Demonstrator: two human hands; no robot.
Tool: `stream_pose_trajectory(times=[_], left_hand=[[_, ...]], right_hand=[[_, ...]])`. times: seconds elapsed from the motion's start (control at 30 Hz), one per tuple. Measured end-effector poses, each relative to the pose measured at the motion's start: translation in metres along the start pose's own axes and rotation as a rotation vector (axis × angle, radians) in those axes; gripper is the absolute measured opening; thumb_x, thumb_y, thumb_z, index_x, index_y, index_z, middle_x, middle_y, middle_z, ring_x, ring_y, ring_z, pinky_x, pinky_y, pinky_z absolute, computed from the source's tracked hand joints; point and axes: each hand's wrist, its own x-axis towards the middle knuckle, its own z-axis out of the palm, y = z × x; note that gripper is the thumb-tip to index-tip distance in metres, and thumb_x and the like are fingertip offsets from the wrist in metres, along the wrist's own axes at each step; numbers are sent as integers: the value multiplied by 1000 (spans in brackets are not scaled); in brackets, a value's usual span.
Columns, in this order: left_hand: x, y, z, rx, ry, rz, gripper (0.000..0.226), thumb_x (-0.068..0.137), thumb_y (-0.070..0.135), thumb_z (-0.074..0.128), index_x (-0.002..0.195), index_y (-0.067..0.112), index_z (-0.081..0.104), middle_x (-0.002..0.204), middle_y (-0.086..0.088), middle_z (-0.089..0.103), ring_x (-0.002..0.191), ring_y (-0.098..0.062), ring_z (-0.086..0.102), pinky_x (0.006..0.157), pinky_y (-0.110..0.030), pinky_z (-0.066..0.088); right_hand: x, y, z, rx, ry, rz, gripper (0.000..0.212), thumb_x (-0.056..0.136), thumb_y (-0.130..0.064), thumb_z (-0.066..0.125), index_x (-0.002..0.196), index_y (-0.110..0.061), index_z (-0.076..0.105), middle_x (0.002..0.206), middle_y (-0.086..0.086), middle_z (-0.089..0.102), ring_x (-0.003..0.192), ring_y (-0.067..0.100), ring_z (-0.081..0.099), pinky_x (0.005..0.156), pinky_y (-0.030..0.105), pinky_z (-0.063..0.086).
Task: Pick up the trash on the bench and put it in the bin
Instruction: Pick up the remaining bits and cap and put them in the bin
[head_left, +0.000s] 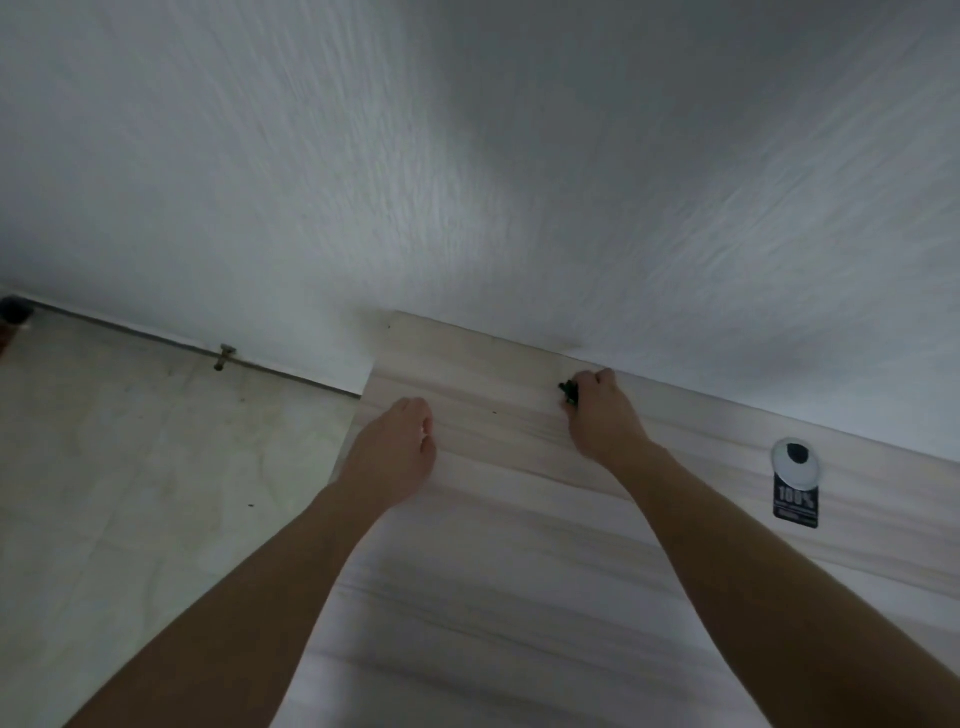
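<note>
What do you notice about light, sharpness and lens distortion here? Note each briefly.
Head view: dim, uneven light, a brighter patch on the wall beside a shadow; head view: soft throughout, so the small dark item pinched by the right hand is unidentifiable; head view: wide lens stretches the forearms.

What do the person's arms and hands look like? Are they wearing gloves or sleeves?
No. The left hand and right hand are bare, without gloves, and the left forearm and right forearm are bare, with no sleeve in view. No watch, ring or bracelet shows.
</note>
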Motion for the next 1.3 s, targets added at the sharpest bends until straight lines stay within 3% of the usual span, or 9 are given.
stream_pose_trajectory(times=[0.27,0.47,0.7,0.83,1.0,1.2,1.3], left_hand=[[-17,43,-14,24,40,36,8,87,16,55,89,18,48,93,-3,53,80,-25,54,72,-33,42],[-48,80,-21,39,64,73,11,86,17,55,86,21,45,87,1,49,79,-23,51,71,-32,41],[-105,114,-24,21,138,73,10,87,19,56,84,22,46,88,0,52,77,-22,52,69,-33,44],[-141,124,-22,0,144,115,10,86,21,56,83,20,47,85,-1,54,75,-23,54,67,-34,45],[-175,133,-23,-22,130,210,11,87,21,56,81,19,47,81,1,51,73,-22,52,62,-30,37],[-213,134,-23,-12,106,282,8,88,22,56,86,19,48,89,1,53,83,-21,53,71,-30,41],[-233,136,-27,-33,81,295,5,83,14,52,84,17,49,88,0,54,82,-20,52,70,-30,40]], right_hand=[[-46,2,-24,39,19,-103,21,97,-28,49,103,-8,49,95,11,52,77,24,50,67,33,38],[-95,12,-47,97,55,-123,15,88,-29,50,90,-14,48,82,7,53,73,26,53,61,31,35],[-162,17,-70,131,103,-180,19,83,-29,55,91,-12,53,82,8,59,74,27,55,61,33,43],[-209,15,-77,134,129,-184,19,84,-29,56,96,-14,53,82,6,58,74,25,54,60,30,40],[-267,11,-77,138,164,-110,17,84,-28,55,95,-15,53,82,5,57,76,26,54,62,31,42],[-340,4,-61,93,201,-36,16,86,-28,56,91,-15,49,81,5,55,74,27,50,60,31,37],[-371,3,-52,77,223,-7,19,86,-29,55,94,-12,51,84,9,60,76,28,54,59,32,38]])
